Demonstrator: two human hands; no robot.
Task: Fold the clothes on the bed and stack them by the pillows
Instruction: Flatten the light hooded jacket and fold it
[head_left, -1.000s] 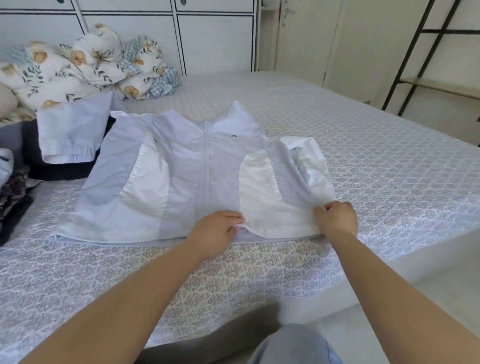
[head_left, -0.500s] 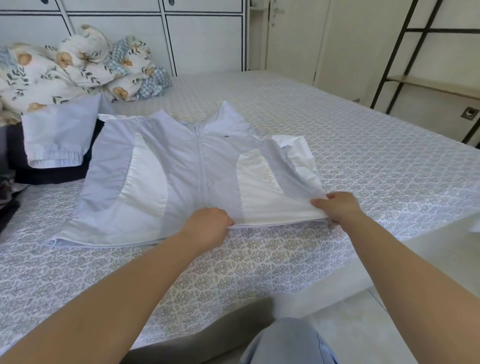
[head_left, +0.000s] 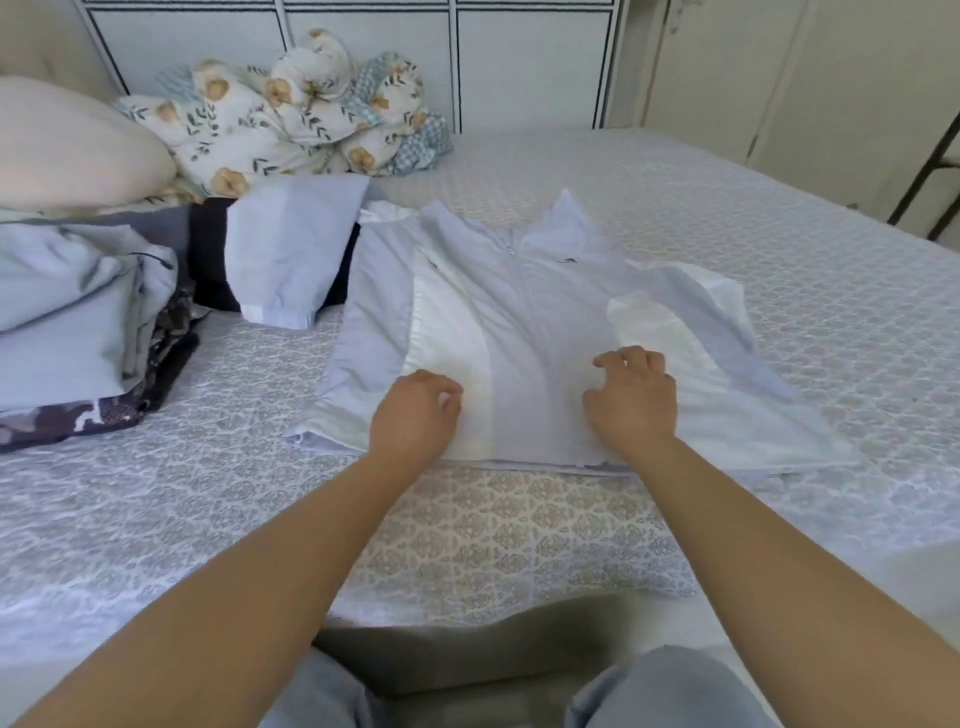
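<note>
Both hands moved off the hem, now resting on the jacket (head_left: 524, 332) body.
Left hand (head_left: 415, 413) at 7, right hand (head_left: 631, 397) at 5, fingers loosely curled, gripping nothing. Jacket flat mid-bed (head_left: 779, 218), smoothing step. Next: fold; stack (head_left: 78, 332) at 9.

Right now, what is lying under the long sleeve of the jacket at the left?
The sleeve lies over a dark folded garment, which shows on both sides. What is beneath that garment is covered.
</note>
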